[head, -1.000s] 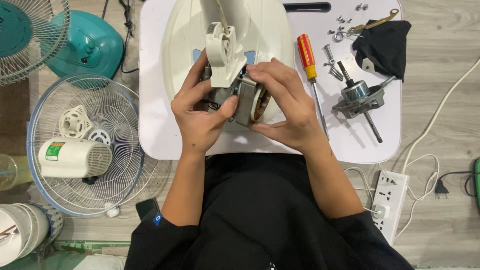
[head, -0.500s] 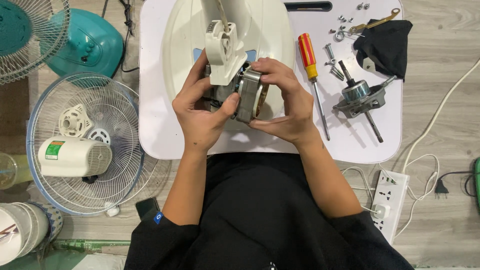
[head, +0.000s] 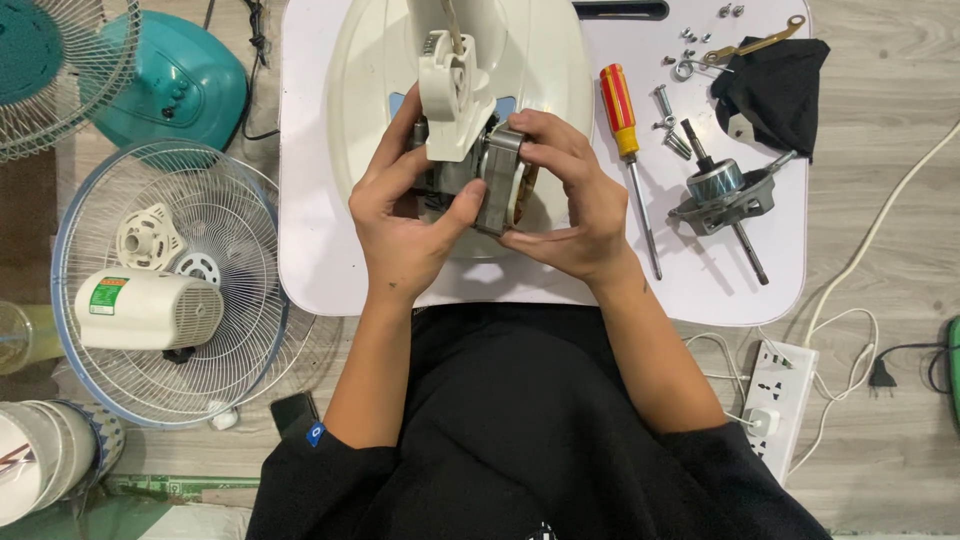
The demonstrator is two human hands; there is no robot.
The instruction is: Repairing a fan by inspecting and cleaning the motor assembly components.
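Hands both closed on grey metal fan motor block [head: 497, 178], held over cream plastic fan housing [head: 370, 60] near centre of white rounded table [head: 310, 240]. Left hand [head: 405, 225] wraps block from 8 o'clock, thumb across its front face, fingers curled behind, out of view. Right hand [head: 570, 200] clamps it from 3 o'clock, fingers over top edge, thumb underneath. Cream plastic bracket piece [head: 452, 95] sits on motor at 11 o'clock, touching left fingers. Copper winding just visible between the hands.

On table at 3 o'clock of hands: red-and-yellow handled screwdriver [head: 628, 150], then loose steel bolts [head: 672, 125], then grey metal rotor with shaft [head: 722, 195]. Black cloth [head: 775, 85] at 2 o'clock. Floor at 9 o'clock: white wire fan guard [head: 165, 280] with white motor cover [head: 145, 310] lying on it. White power strip [head: 780, 395] at 5 o'clock.
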